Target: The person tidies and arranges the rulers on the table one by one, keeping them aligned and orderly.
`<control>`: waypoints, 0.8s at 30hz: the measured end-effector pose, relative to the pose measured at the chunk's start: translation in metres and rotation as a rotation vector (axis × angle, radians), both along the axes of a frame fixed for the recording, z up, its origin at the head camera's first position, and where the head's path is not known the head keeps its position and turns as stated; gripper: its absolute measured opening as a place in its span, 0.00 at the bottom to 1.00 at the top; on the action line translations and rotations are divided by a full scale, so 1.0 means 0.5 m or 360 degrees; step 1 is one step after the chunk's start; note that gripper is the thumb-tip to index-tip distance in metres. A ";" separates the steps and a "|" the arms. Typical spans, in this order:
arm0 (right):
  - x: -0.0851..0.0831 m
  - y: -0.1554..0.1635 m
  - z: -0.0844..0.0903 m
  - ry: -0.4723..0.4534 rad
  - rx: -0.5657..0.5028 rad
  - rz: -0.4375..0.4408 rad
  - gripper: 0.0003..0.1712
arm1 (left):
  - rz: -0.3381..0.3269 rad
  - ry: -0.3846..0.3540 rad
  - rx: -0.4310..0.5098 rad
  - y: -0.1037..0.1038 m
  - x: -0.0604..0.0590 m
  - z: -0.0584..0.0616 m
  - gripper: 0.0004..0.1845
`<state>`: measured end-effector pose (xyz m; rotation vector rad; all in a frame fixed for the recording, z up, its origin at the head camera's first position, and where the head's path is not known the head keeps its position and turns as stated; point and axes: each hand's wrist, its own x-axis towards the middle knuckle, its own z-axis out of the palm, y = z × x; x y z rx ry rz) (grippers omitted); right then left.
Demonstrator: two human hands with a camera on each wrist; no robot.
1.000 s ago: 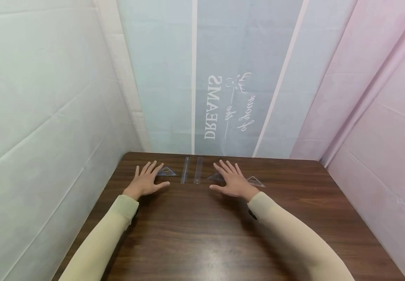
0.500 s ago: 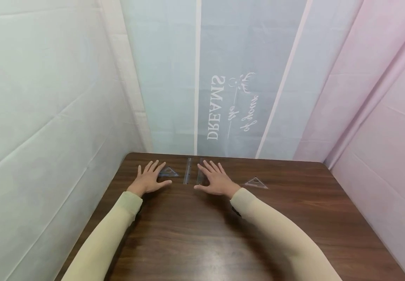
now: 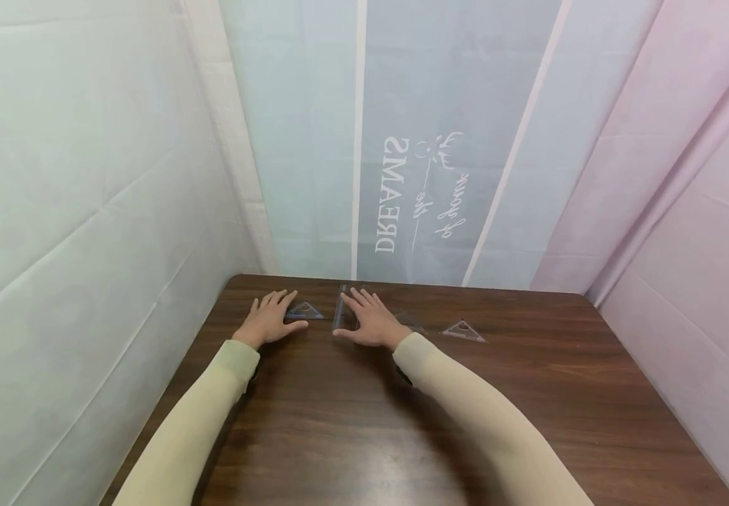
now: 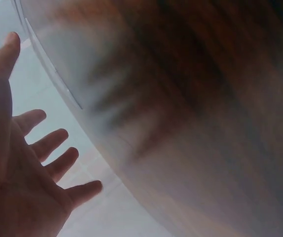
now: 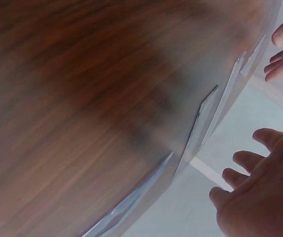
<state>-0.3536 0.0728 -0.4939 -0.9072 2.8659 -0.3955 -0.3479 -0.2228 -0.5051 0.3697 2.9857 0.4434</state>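
— So, starting at the left of the brown wooden table (image 3: pixel 351 422), what do you see?

— A left hand (image 3: pixel 271 320) lies flat on the wood near the far edge, fingers straight and spread, gripping nothing. Just right of its fingertips sits a small clear set square (image 3: pixel 304 310), very close to them; whether they touch I cannot tell.

— And right of that set square?

— A clear straight ruler (image 3: pixel 341 309) lies pointing away from the person. The right hand (image 3: pixel 369 322) is flat beside it, fingers straight and together, holding nothing; its fingers cover the spot just right of the ruler, with the thumb stretched towards the ruler's near end.

— Anything further right?

— A faint clear triangle (image 3: pixel 410 322) shows just past the right wrist, and a second clear set square (image 3: pixel 462 330) lies well apart from the ruler, alone on the wood.

— Do the wrist views add anything?

— Both are blurred: open palms with spread fingers over wood grain, and clear plastic edges (image 5: pixel 200 123) in the right one.
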 end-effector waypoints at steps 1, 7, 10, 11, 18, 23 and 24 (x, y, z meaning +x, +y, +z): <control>-0.002 -0.006 0.001 -0.0011 -0.0001 0.0004 0.56 | -0.0004 0.0010 0.0003 -0.001 -0.002 0.001 0.50; -0.014 -0.038 0.005 -0.0136 -0.0021 -0.0027 0.56 | -0.0008 -0.0009 0.0041 -0.001 -0.011 -0.002 0.47; -0.022 -0.051 0.008 -0.0144 -0.0032 -0.0034 0.55 | 0.0025 -0.0050 0.0065 0.004 -0.017 -0.001 0.44; -0.024 -0.054 0.009 -0.0142 -0.0035 -0.0033 0.55 | 0.0036 -0.0058 0.0067 0.007 -0.020 0.000 0.43; -0.045 -0.083 0.005 -0.0151 -0.0118 -0.0003 0.51 | 0.0076 -0.0031 0.0030 0.025 -0.029 0.012 0.34; -0.051 -0.103 -0.012 -0.0197 -0.0126 -0.0001 0.46 | 0.0148 -0.0024 0.0087 0.032 -0.024 0.019 0.29; -0.051 -0.107 -0.014 -0.0206 -0.0121 0.0001 0.45 | 0.0166 -0.0027 0.0100 0.033 -0.023 0.019 0.28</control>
